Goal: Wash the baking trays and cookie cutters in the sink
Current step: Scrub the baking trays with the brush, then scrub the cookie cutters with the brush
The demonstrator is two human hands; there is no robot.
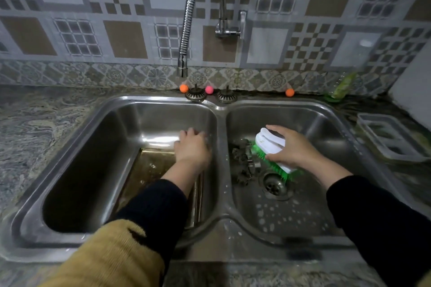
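Note:
A double steel sink (221,121) fills the view. In its left basin a baking tray (149,170) leans on the right wall, its far edge under my left hand (192,147), whose fingers curl over the tray's top rim. In the right basin my right hand (289,147) grips a white scrubbing brush (272,147) with green bristles, held just above the drain (274,185). Several dark metal cookie cutters (241,161) lie in a heap left of the brush, touching its bristles.
A flexible tap hose (186,30) hangs over the left basin with no water running. Two sink strainers (196,94) and small coloured balls sit on the back ledge. A green soap bottle (342,86) and a clear divided plastic tray (391,140) stand on the counter at right.

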